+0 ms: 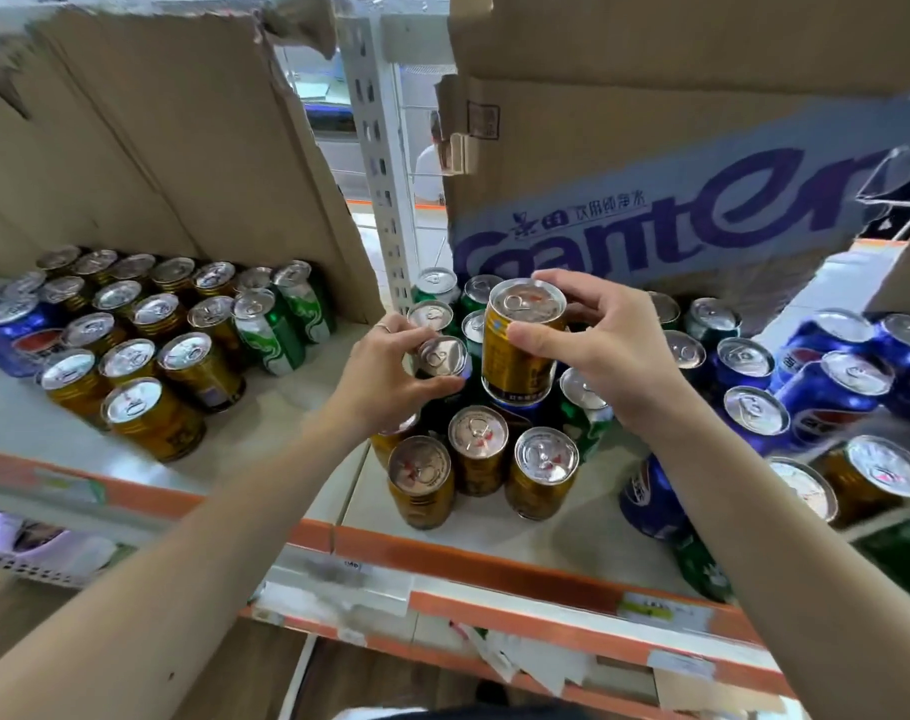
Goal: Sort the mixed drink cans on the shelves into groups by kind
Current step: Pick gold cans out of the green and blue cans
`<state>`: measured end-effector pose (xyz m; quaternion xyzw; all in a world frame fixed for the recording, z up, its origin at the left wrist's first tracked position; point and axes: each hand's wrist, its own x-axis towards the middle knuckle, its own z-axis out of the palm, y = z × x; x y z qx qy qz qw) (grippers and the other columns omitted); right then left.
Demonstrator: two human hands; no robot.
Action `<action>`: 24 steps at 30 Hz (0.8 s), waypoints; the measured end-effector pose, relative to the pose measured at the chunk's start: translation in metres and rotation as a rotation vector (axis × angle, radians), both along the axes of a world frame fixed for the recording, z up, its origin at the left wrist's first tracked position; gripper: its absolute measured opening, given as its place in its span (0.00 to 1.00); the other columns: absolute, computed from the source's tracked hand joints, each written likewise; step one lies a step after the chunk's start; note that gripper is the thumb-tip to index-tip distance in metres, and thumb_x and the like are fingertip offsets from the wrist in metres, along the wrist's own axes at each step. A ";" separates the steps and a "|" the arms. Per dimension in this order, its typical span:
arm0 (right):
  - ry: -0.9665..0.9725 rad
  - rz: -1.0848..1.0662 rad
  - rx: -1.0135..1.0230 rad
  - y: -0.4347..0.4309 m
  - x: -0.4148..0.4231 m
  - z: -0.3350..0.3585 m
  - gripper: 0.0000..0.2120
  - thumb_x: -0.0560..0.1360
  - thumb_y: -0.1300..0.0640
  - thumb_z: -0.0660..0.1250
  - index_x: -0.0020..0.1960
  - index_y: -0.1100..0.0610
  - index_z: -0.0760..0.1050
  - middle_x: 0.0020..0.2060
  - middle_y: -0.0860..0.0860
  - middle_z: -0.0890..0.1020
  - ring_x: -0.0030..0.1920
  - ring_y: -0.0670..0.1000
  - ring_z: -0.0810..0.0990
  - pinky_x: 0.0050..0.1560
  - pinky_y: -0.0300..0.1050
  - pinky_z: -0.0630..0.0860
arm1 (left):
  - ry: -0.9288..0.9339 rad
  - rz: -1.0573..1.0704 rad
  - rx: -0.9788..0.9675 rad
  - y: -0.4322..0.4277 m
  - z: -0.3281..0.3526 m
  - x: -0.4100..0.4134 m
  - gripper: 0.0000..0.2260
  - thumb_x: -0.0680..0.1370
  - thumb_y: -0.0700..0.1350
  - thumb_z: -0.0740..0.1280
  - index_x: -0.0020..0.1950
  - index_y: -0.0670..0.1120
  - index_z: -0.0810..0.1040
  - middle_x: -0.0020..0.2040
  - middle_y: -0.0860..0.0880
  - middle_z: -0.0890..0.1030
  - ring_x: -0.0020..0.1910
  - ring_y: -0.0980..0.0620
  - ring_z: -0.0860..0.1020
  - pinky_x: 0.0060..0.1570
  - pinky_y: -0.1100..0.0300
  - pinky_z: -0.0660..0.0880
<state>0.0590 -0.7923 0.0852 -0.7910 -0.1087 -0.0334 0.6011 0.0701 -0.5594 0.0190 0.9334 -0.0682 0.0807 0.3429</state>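
Dozens of drink cans on one orange-edged shelf point(494, 563), listed left to right.

- Nine o'clock of view: far-left blue cans point(5, 335) at the edge. Next, block of gold cans point(130, 356), upright in rows, silver tops. Left green cans point(265, 335) at its three o'clock, touching it.
- Eleven o'clock: plain cardboard sheet point(156, 137) behind.
- Centre: left hand point(385, 376) curled round small can point(439, 356), thumb and fingers clamped near its rim. Body colour mostly hidden.
- Three o'clock of that hand: right hand point(603, 356), fingers and thumb clamped on lifted gold can point(517, 350). Held tilted, above standing cans.
- Twelve o'clock of hands: back green cans point(434, 283).
- Six o'clock of hands: three front gold cans point(477, 449), upright, near shelf front.
- Three o'clock of view: right blue cans point(827, 392), some leaning.
- One o'clock: printed carton point(650, 226).
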 end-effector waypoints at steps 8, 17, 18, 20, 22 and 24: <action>0.001 -0.087 -0.057 0.024 -0.016 0.000 0.31 0.63 0.53 0.81 0.65 0.57 0.78 0.53 0.47 0.84 0.53 0.44 0.83 0.54 0.42 0.80 | 0.001 0.011 0.282 0.010 -0.001 0.003 0.31 0.71 0.66 0.71 0.69 0.51 0.76 0.61 0.49 0.75 0.61 0.47 0.73 0.62 0.47 0.71; -0.012 -0.149 -0.001 0.119 -0.049 0.011 0.30 0.64 0.53 0.81 0.64 0.56 0.78 0.54 0.50 0.84 0.54 0.47 0.83 0.57 0.48 0.80 | -0.180 -0.042 0.326 0.125 0.035 -0.055 0.28 0.75 0.61 0.62 0.71 0.47 0.72 0.66 0.48 0.74 0.65 0.47 0.72 0.62 0.49 0.72; -0.014 -0.147 0.007 0.135 -0.053 0.011 0.30 0.64 0.53 0.81 0.64 0.56 0.78 0.54 0.50 0.84 0.54 0.47 0.82 0.57 0.49 0.80 | -0.196 -0.030 0.331 0.141 0.037 -0.063 0.28 0.76 0.60 0.61 0.71 0.47 0.72 0.66 0.48 0.74 0.65 0.47 0.72 0.62 0.49 0.72; -0.025 -0.154 0.018 0.166 -0.062 0.009 0.30 0.65 0.52 0.81 0.65 0.55 0.76 0.55 0.49 0.83 0.55 0.47 0.82 0.59 0.49 0.79 | -0.221 -0.010 0.345 0.174 0.039 -0.081 0.27 0.76 0.60 0.62 0.70 0.47 0.72 0.66 0.48 0.74 0.65 0.47 0.71 0.63 0.49 0.71; -0.033 -0.177 0.044 0.199 -0.073 0.005 0.31 0.64 0.51 0.81 0.64 0.54 0.74 0.55 0.48 0.82 0.55 0.46 0.81 0.58 0.48 0.79 | -0.250 0.017 0.345 0.207 0.038 -0.097 0.25 0.76 0.59 0.62 0.68 0.47 0.73 0.65 0.48 0.75 0.63 0.45 0.73 0.60 0.47 0.73; -0.040 -0.192 0.065 0.230 -0.081 0.001 0.34 0.61 0.48 0.80 0.64 0.53 0.73 0.55 0.49 0.81 0.55 0.48 0.81 0.58 0.48 0.79 | -0.256 0.044 0.333 0.238 0.036 -0.112 0.26 0.75 0.60 0.61 0.67 0.46 0.74 0.64 0.48 0.75 0.62 0.44 0.74 0.59 0.45 0.74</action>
